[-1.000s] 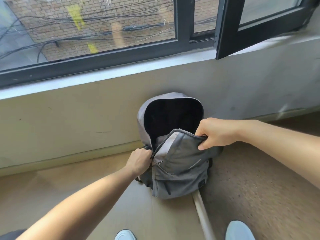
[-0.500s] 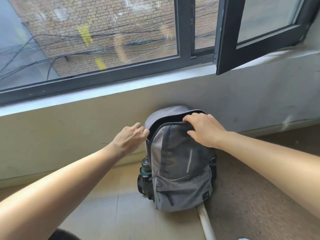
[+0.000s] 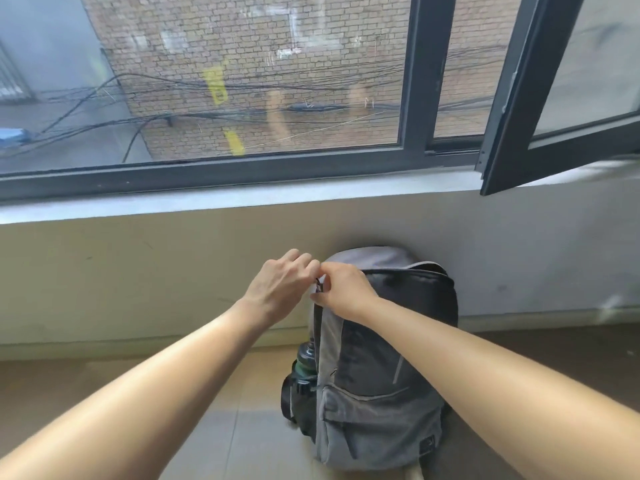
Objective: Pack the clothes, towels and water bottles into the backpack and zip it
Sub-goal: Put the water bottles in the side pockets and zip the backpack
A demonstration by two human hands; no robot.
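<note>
- Head view: the grey backpack (image 3: 377, 382) stands upright on the floor (image 3: 221, 431), its back against the wall (image 3: 138, 271) under the window (image 3: 242, 98).
- A dark water bottle (image 3: 306, 356) sits in the side pocket (image 3: 294, 400) on the person's left. No clothes or towels are in sight, so they are probably already inside.
- Both hands meet at the bag's upper left corner. The right hand (image 3: 344, 289) has its fingers curled and pinching the backpack's edge there.
- The left hand (image 3: 282, 285) touches the right, fingers curled towards a small dark zipper pull (image 3: 318, 283) between the two. Whether it actually has the pull pinched is hidden, so I cannot tell.
- The step in hand looks like the last one, zipping the main compartment. The top seam on the right side shows a pale edge that seems not yet closed.
- Next move, as I judge it: one hand keeps the corner fabric taut while the other draws the pull up over the top and down the far side. The curve at the top is where the slider could snag on loose cloth.
</note>
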